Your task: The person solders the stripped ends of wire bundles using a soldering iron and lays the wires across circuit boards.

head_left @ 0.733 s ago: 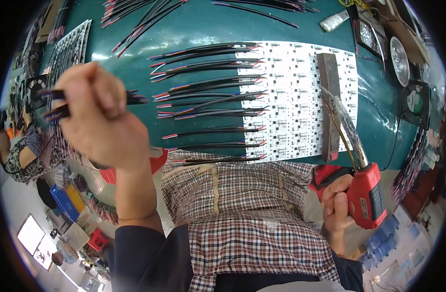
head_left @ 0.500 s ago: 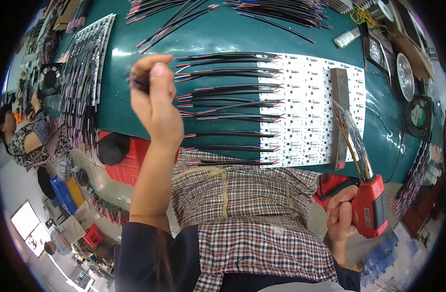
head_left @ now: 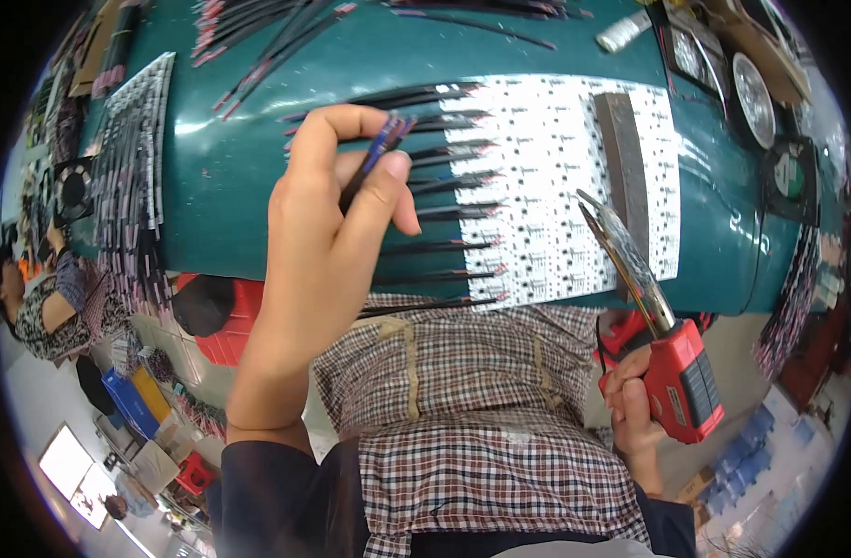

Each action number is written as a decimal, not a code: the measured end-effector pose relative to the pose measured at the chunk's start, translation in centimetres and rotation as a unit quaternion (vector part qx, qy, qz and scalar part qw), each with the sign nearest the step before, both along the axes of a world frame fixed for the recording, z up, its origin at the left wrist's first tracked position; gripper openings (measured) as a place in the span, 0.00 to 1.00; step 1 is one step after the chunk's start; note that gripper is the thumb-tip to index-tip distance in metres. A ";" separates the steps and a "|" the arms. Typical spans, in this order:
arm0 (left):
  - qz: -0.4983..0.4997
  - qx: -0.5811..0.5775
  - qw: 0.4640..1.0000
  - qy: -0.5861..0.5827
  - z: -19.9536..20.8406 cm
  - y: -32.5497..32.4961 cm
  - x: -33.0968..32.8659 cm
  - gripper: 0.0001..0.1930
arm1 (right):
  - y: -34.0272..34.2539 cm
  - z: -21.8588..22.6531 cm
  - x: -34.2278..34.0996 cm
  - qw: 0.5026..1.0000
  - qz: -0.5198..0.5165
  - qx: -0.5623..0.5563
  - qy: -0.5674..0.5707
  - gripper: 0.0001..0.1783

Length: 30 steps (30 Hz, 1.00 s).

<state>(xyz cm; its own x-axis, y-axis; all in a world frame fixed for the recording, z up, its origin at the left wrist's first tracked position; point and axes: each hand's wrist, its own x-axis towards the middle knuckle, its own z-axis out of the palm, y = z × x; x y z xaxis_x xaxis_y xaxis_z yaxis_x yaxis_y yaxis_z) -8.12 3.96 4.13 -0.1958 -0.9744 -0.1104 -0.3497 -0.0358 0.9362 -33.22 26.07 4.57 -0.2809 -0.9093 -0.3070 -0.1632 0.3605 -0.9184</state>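
Over the green surface (head_left: 230,177), your left hand (head_left: 328,232) pinches thin, light, bendy wires (head_left: 374,153) near their tips, while your right hand (head_left: 630,400) grips the red soldering gun (head_left: 681,377) by its handle.

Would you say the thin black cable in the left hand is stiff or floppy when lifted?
Probably fairly stiff over its short length: the thin black cable with red and blue ends juts straight from the left hand without drooping. It looks light, pinched by fingertips alone. Its smooth sheath might slip.

Wires (head_left: 444,177) on board (head_left: 555,177), bar (head_left: 622,158) prob. atop, R.
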 end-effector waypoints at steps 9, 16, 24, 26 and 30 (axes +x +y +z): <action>-0.130 -0.101 0.969 -0.183 -2.4 3.4 -3.3 0.06 | 0.8 0.3 -0.3 0.992 0.054 0.109 0.026 0.06; -0.119 -0.104 0.966 -0.205 -3.4 4.0 -4.0 0.10 | 1.4 -1.1 -0.2 0.987 0.107 0.054 0.107 0.12; -0.104 -0.127 0.966 -0.198 -3.9 4.1 -4.1 0.09 | 1.4 -1.9 -0.8 0.979 0.166 0.052 0.108 0.15; -0.106 -0.130 0.966 -0.195 -3.9 4.0 -4.1 0.09 | 1.2 -1.9 -0.8 0.979 0.166 0.052 0.108 0.15; -0.115 -0.127 0.964 -0.201 -3.8 3.8 -4.3 0.09 | 1.0 -1.6 -0.2 0.987 0.121 0.063 0.086 0.14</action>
